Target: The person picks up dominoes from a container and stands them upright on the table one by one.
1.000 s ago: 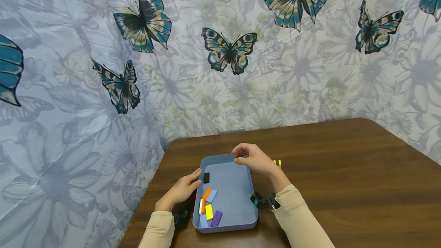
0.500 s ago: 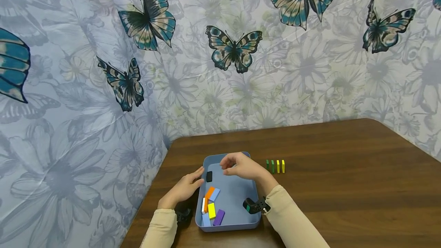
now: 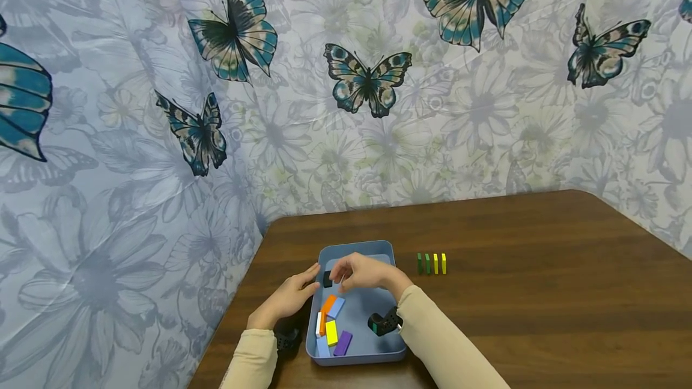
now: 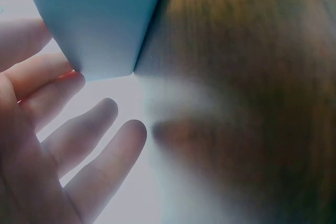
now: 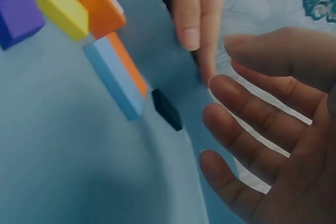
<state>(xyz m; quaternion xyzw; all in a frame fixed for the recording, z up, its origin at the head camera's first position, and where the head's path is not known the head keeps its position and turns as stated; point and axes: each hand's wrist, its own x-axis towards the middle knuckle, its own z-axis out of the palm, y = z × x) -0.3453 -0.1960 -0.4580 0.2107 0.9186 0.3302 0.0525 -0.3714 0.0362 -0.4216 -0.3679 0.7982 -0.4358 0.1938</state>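
Note:
A blue-grey tray [image 3: 373, 347] holds several domino-like blocks. My right hand [image 3: 363, 272] hovers over its far half, fingers loosely bent and holding nothing, with the fingertips close to a black block [image 3: 327, 280] by the left wall. In the right wrist view the black block [image 5: 167, 109] lies left of the spread fingers. My left hand [image 3: 286, 299] rests its fairly straight fingers along the tray's left side; the left wrist view shows the fingertips at the tray's outer wall [image 4: 100, 24]. Nearer me in the tray lie orange [image 3: 328, 303], light blue [image 3: 336, 307], white [image 3: 318, 323], yellow [image 3: 331, 333] and purple blocks [image 3: 343, 343].
Right of the tray, two green blocks [image 3: 419, 263] and two yellow blocks [image 3: 444, 263] stand upright in a spaced row on the brown wooden table [image 3: 513, 293]. A butterfly-patterned cloth [image 3: 459, 137] hangs behind the table.
My right hand has moved left and nearer me, from the tray's far right corner toward the black block. The row of green and yellow blocks has come into full sight. My left hand stays put.

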